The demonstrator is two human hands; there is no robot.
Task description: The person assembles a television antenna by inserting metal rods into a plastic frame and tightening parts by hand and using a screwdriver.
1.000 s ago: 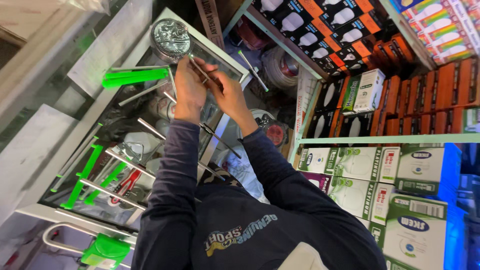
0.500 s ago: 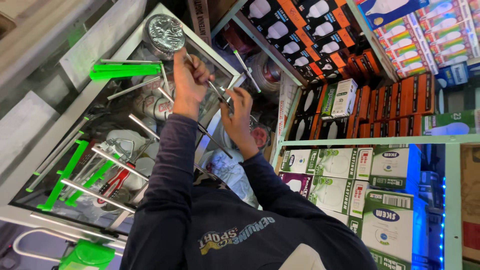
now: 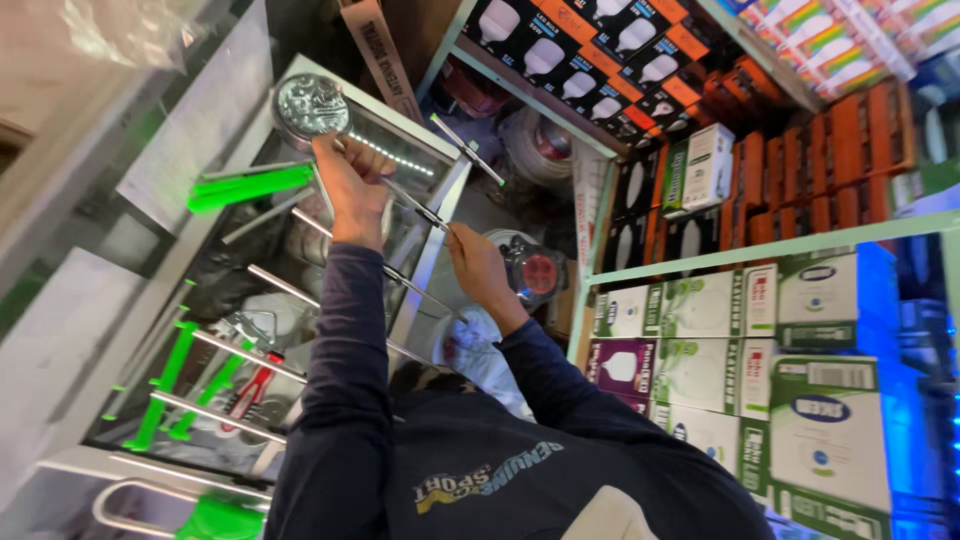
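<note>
Dark sweatshirt sleeves point(image 3: 340, 400) run up from the near edge to both hands.

The right hand point(image 3: 478, 268) is the nearer 1. Its fingers point(image 3: 452, 232) are pinched closed on the dark end of a thin metal tool point(image 3: 415, 205), and nothing else is in that grip. The tool slants away from these fingers toward the left hand point(image 3: 350, 180).

The left hand's fingers point(image 3: 340, 150) are curled tight against the lower rim of a round silver disc point(image 3: 310, 105). The grip looks closed on it, though the exact contact is partly hidden. The disc sits just past the fingertips, at the far corner of a glass display case point(image 3: 420, 260).

Step in hand, as a judgement: the left hand steadies the disc while the right works the tool's tip near it. The next move calls for a firm left hold and fine aim with the right, since the tool is slim and the glass is close.

Below and beside the left fingers are several bare metal rods point(image 3: 250, 355) and green plastic pieces point(image 3: 240, 185). Beyond the right fingers is a red and black round item point(image 3: 535, 275). Further out, shelves point(image 3: 760, 245) carry stacked boxes point(image 3: 720, 390).
</note>
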